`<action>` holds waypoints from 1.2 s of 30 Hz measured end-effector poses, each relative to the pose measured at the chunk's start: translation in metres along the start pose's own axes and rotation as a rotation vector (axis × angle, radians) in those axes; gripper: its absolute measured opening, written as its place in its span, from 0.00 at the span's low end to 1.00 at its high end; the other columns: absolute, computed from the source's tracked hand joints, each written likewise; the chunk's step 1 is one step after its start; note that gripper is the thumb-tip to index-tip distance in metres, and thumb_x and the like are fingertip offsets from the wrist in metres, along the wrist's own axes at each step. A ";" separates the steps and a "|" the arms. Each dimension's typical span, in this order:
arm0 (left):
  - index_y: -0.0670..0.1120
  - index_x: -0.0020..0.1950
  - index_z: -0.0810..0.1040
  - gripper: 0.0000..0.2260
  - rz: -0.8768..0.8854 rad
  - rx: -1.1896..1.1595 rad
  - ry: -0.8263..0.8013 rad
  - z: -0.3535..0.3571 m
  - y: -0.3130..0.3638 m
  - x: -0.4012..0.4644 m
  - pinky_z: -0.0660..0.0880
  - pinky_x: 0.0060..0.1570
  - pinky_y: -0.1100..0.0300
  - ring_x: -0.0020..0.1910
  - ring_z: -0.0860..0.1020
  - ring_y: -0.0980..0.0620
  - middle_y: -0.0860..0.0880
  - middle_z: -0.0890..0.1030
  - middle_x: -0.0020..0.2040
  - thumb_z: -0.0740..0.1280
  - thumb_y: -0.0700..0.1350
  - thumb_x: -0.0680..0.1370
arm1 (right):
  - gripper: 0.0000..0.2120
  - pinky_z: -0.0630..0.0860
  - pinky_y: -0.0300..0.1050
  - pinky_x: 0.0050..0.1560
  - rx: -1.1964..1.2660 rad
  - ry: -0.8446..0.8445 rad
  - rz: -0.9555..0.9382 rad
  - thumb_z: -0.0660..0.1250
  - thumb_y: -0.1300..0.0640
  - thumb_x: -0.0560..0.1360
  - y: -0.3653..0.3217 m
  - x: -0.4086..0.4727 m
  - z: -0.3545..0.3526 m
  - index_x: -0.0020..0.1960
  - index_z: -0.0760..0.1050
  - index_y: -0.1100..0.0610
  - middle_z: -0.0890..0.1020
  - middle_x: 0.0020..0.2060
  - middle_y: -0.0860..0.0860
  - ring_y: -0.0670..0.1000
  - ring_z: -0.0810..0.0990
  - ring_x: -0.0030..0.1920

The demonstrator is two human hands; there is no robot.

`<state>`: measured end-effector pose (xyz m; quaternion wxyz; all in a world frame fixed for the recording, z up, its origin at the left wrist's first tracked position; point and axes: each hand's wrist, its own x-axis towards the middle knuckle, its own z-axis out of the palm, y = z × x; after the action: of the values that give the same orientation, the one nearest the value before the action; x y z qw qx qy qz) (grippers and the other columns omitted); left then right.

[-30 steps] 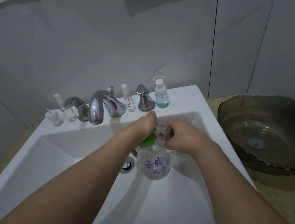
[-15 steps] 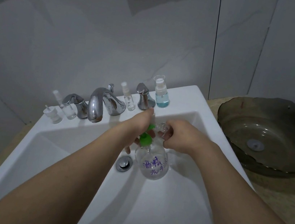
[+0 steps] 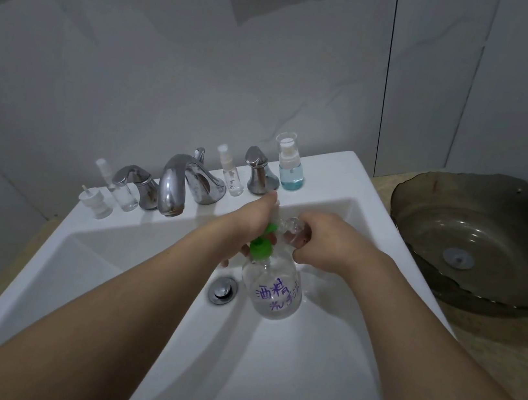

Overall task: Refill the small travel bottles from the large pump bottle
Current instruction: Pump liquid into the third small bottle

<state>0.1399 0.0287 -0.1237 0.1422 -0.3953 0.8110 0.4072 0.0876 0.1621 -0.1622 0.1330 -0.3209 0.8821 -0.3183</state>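
Little has shifted: left hand (image 3: 252, 222) grips green-topped pump bottle (image 3: 272, 289), part-full of clear liquid; right hand (image 3: 325, 239) holds small bottle (image 3: 292, 229).

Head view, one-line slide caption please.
Over the sink, left hand works the pump bottle; right hand holds a small bottle.

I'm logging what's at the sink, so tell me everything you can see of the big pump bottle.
The large pump bottle is clear and rounded, looks like plastic, with purple handwriting on its side and a green pump head. It stands in the white sink basin beside the drain. The left hand is on the pump.
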 end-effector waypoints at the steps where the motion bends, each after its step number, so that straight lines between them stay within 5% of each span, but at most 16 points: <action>1: 0.48 0.51 0.78 0.32 0.005 -0.017 -0.003 -0.001 0.000 -0.001 0.62 0.61 0.34 0.54 0.76 0.40 0.48 0.81 0.47 0.43 0.69 0.78 | 0.07 0.74 0.42 0.39 0.003 -0.001 -0.001 0.71 0.60 0.66 0.000 0.001 0.000 0.39 0.73 0.53 0.79 0.37 0.47 0.50 0.78 0.39; 10: 0.50 0.43 0.75 0.31 -0.003 -0.050 -0.052 -0.007 0.002 0.000 0.59 0.63 0.29 0.52 0.74 0.41 0.49 0.79 0.44 0.43 0.72 0.76 | 0.07 0.77 0.45 0.43 0.029 -0.004 -0.001 0.71 0.60 0.66 0.001 0.002 0.001 0.42 0.76 0.55 0.81 0.38 0.50 0.51 0.79 0.40; 14: 0.49 0.44 0.76 0.32 -0.017 -0.048 -0.055 -0.005 0.002 0.002 0.60 0.63 0.28 0.53 0.74 0.40 0.46 0.80 0.53 0.44 0.72 0.76 | 0.08 0.75 0.43 0.40 0.025 -0.005 -0.001 0.72 0.60 0.66 0.001 0.001 0.001 0.39 0.73 0.53 0.79 0.37 0.48 0.50 0.78 0.40; 18: 0.50 0.42 0.73 0.27 -0.018 -0.078 -0.013 -0.001 0.003 0.001 0.60 0.63 0.28 0.52 0.73 0.40 0.49 0.78 0.44 0.45 0.69 0.78 | 0.08 0.75 0.43 0.40 0.007 -0.007 0.002 0.71 0.60 0.65 0.001 0.002 0.001 0.39 0.72 0.52 0.78 0.37 0.48 0.50 0.78 0.40; 29: 0.45 0.56 0.77 0.26 -0.020 -0.076 0.013 0.009 0.001 0.004 0.65 0.55 0.32 0.52 0.77 0.39 0.43 0.82 0.50 0.50 0.61 0.76 | 0.10 0.74 0.43 0.38 -0.024 -0.030 0.001 0.71 0.60 0.65 0.001 0.001 0.002 0.36 0.70 0.52 0.78 0.36 0.48 0.51 0.78 0.39; 36: 0.47 0.51 0.77 0.27 -0.015 -0.068 -0.020 0.005 0.001 -0.001 0.63 0.60 0.32 0.53 0.75 0.40 0.46 0.81 0.46 0.48 0.65 0.77 | 0.12 0.73 0.42 0.39 -0.016 -0.037 0.015 0.72 0.60 0.65 -0.002 -0.003 -0.001 0.36 0.69 0.50 0.77 0.37 0.46 0.50 0.78 0.40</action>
<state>0.1390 0.0333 -0.1260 0.1396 -0.4018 0.7923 0.4373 0.0900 0.1636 -0.1602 0.1490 -0.3211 0.8843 -0.3044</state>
